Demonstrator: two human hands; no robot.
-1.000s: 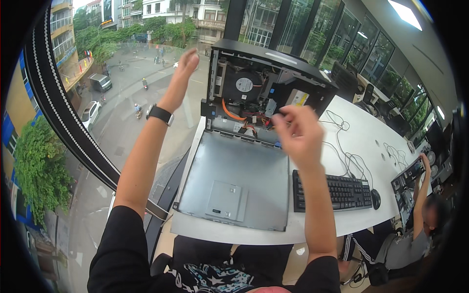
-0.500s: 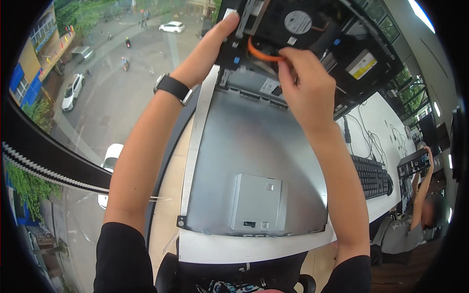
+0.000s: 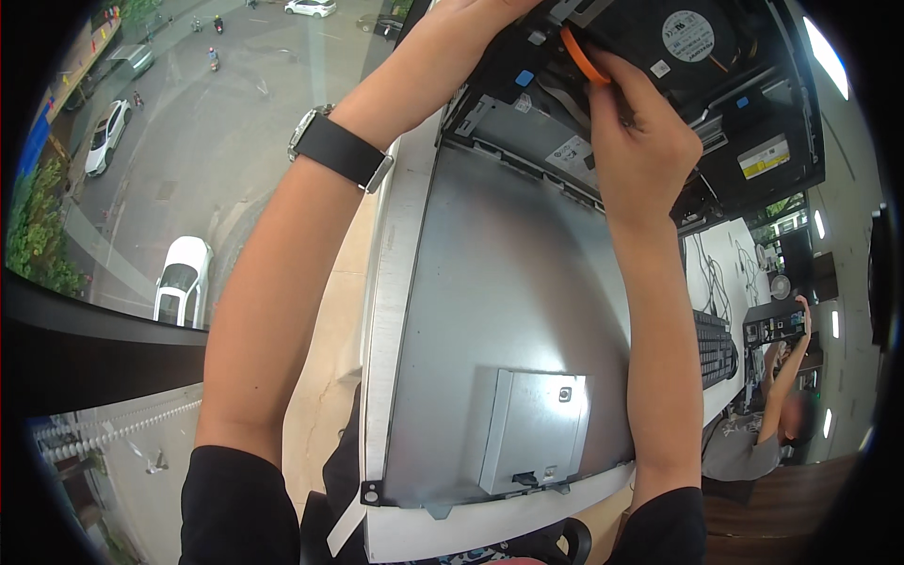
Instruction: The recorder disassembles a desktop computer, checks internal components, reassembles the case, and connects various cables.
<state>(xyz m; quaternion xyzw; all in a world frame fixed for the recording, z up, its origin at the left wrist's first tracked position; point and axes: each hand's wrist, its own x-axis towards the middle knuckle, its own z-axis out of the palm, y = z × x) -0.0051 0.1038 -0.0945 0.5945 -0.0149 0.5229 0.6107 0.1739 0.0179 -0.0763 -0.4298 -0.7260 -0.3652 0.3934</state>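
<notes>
An opened desktop computer stands with its grey metal side panel lying toward me and its black inner frame tilted up at the far end. My left hand is at the upper edge of the view, gripping the left edge of that frame; its fingertips are partly cut off. Between the thumb and fingers of my right hand is a flat orange cable, which curves into the frame. Close by sit a round fan label and a blue tab.
The computer rests on a white table beside a window over a street. At the right are a black keyboard and loose cables. Further right, another person holds up a black computer unit.
The view has shifted, so the computer sits further right and higher. My right hand still pinches the orange cable, and my left hand stays at the frame's edge.
</notes>
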